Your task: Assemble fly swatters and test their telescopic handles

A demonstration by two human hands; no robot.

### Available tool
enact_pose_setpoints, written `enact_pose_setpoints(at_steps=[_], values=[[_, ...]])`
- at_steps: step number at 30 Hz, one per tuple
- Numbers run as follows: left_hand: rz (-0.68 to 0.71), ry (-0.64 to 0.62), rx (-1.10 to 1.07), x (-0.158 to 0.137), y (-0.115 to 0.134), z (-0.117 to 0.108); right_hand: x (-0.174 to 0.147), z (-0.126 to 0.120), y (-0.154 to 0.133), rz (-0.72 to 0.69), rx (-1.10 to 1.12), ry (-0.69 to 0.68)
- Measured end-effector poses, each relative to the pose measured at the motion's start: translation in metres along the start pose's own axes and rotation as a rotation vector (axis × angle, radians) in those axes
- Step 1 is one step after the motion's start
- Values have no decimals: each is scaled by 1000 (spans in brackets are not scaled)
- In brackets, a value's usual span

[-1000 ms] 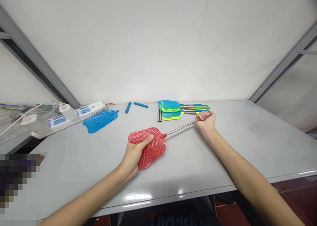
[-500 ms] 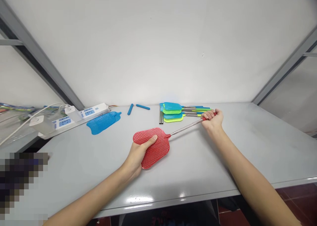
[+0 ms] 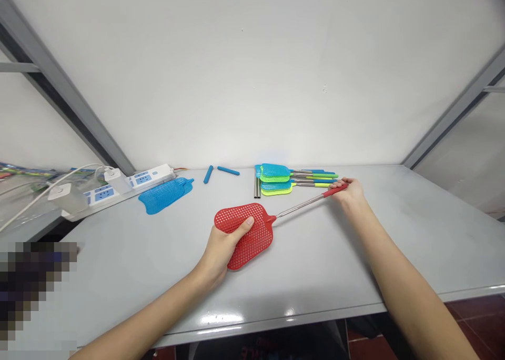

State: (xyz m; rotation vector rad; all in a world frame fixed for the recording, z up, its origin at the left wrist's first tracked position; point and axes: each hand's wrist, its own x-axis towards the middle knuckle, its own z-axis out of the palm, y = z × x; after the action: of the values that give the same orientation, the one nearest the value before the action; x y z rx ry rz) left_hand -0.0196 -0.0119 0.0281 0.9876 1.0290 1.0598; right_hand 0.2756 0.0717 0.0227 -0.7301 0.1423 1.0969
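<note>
A red fly swatter (image 3: 258,242) with a perforated head and a thin metal rod is held between both hands above the grey table. My left hand (image 3: 224,247) grips the head, its thumb lying on top and the other fingers hidden underneath. At the far end of the rod, my right hand (image 3: 349,194) holds the red handle, fingers curled round it from below and behind. Beyond the right hand lies a pile of blue and green fly swatters (image 3: 276,173), their handles pointing right.
Blue swatter heads (image 3: 165,196) lie at the left beside a white power strip (image 3: 118,189) with plugged-in adapters and cables. Two blue handle sleeves (image 3: 228,170) and short metal tubes (image 3: 257,189) rest near the back wall. A grey table (image 3: 315,281) extends to the front edge.
My right hand has loosened its wrap and shifted slightly right and down along the handle, exposing more of the red grip. The swatter head has moved slightly right with my left hand.
</note>
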Motion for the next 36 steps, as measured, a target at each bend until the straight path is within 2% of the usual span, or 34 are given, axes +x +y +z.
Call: enact_pose_setpoints(at_steps=[7,15,25,36], values=[[41,-13,29,-2,-7,4,5,-3,-11,68,3,-6],[97,23,73,-3,-9,3,3,-5,-9,51,83,-90],[33,165,33,5,-11,-3,-10,-2,1,-68,168,-274],[-39,161,-28,4,-6,-4,-7,-7,7,-62,281,-437]])
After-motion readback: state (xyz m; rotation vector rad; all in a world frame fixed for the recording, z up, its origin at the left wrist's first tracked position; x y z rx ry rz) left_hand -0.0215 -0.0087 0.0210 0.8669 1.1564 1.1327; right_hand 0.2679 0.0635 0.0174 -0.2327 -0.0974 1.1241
